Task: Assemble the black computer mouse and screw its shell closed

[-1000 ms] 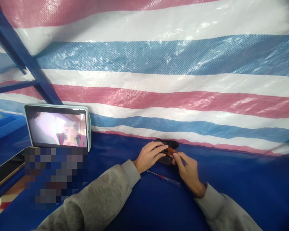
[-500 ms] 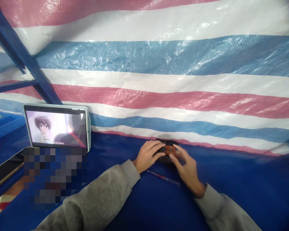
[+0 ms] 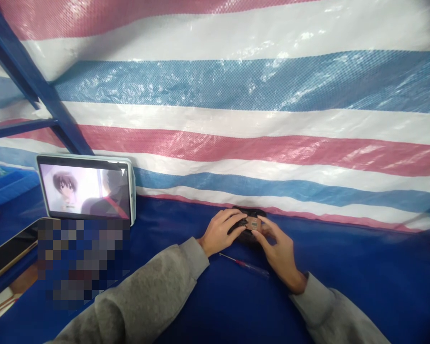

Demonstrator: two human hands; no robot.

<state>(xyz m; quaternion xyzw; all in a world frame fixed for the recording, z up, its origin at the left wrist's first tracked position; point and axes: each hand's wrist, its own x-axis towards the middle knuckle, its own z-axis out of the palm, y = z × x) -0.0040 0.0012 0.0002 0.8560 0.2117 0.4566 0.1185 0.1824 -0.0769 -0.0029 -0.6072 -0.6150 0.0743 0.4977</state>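
Note:
Between both hands is a small brown block-like piece [image 3: 253,223] with black parts on its left side; its exact kind is too small to make out. My left hand [image 3: 222,231] has its fingers curled on the black side, thumb and fingertips close together. My right hand [image 3: 280,248] pinches the brown piece's right edge between thumb and index finger. Behind and under the hands sits a black object [image 3: 252,240], mostly hidden by them. A thin screwdriver [image 3: 244,264] with a clear handle and a red collar lies on the blue table just below the hands.
A tablet [image 3: 86,190] in a pale case stands at the left, playing a cartoon. Beside it lies a phone [image 3: 10,251], next to a pixelated patch. A blue tray [image 3: 10,186] is at the far left. Striped plastic sheeting [image 3: 251,143] hangs behind the blue table [image 3: 361,277].
The face of the brown piece looks different: orange with dark marks before, paler brown with a small greyish mark now. Both hands stay almost in the same place.

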